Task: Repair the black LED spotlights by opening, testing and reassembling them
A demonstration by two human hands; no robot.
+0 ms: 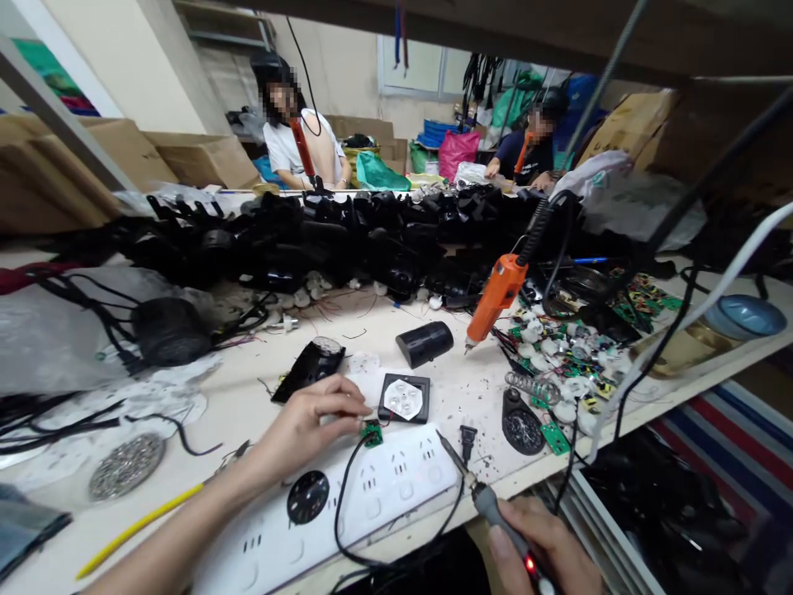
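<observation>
My left hand (325, 417) is closed in a pinch at the edge of a small green circuit board (372, 434). A black cord runs from the board over a white power strip (390, 487). Just beyond the fingertips lies a black square housing (405, 384) carrying a white lens plate (402, 400), with a thin red wire near the board. In my right hand (538, 537) is a soldering iron (496, 506) with a red light on its grey handle; its tip points toward the strip's far right corner, apart from the board. A round black disc (308, 497) rests on the strip.
An orange electric screwdriver (497, 297) hangs above the bench, right of a black curved cover (424, 344). Circuit boards and white parts (563, 355) are heaped at right. A metal coil dish (127, 467) and yellow-handled tool (140, 529) lie left. Two people sit opposite.
</observation>
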